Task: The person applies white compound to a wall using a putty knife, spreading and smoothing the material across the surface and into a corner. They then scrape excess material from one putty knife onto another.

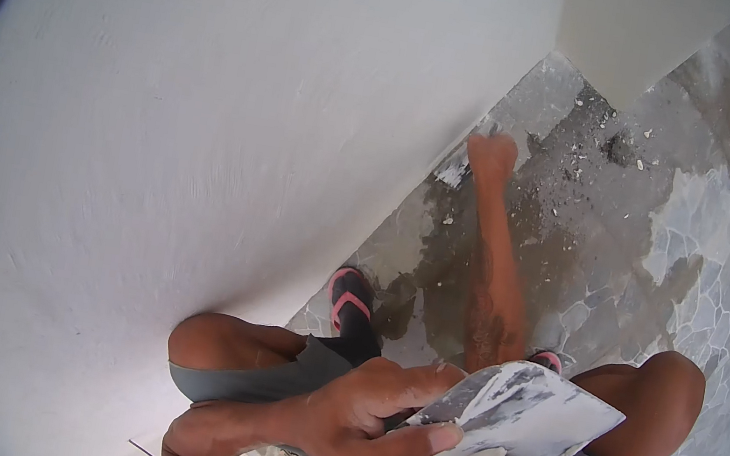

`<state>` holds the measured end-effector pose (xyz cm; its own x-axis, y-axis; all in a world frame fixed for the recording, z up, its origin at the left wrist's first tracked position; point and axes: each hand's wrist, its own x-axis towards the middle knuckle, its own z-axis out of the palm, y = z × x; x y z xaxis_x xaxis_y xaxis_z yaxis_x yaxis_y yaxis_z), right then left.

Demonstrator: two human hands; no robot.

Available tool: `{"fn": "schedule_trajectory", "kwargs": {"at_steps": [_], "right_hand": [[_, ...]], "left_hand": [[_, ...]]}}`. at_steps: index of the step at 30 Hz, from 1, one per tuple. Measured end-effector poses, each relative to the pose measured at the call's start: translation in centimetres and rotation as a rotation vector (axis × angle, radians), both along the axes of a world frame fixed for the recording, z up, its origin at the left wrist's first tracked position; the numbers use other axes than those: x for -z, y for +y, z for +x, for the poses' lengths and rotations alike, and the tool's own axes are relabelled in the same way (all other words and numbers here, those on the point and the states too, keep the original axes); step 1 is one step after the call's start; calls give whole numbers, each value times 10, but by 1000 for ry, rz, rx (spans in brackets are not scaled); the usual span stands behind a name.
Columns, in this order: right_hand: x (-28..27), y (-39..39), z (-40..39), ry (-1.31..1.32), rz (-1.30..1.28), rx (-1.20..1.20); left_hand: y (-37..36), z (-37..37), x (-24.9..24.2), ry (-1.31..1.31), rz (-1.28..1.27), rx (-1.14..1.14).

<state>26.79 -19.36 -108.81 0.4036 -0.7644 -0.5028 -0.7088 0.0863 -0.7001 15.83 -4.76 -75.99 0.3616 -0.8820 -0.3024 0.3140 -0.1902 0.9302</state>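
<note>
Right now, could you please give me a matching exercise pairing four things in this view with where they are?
Things:
1. left hand
2. right hand
3. pink-strapped black sandal
4. white plastered wall

Places:
a. on the wet stone floor beside the wall
b. filling the left of the view
c. gripping the plaster-smeared flat board
d. stretched down to the wall's base

Pairs: 1-c, 2-d, 3-a, 4-b

No text, label, brand, number or sign could be read anywhere in the head view. The white wall [162, 132], the plaster-smeared board [516, 416] and the stone-patterned floor [711, 251] bore no lettering, and the sandal [350, 297] showed no legible mark.
</note>
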Motion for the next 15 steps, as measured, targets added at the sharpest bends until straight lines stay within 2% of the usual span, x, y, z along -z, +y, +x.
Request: {"fn": "schedule_trajectory", "kwargs": {"at_steps": [3, 6, 9, 12, 15], "right_hand": [[14, -7, 18, 31, 90, -47], [24, -8, 18, -17, 36, -48], [26, -3, 4, -5, -72, -1], [21, -12, 14, 9, 70, -89], [33, -11, 23, -15, 74, -61]], "left_hand": [[4, -3, 5, 26, 24, -33], [11, -2, 8, -51, 61, 48], [4, -2, 3, 31, -9, 12], [4, -2, 2, 9, 9, -28], [5, 1, 4, -71, 22, 21]]}}
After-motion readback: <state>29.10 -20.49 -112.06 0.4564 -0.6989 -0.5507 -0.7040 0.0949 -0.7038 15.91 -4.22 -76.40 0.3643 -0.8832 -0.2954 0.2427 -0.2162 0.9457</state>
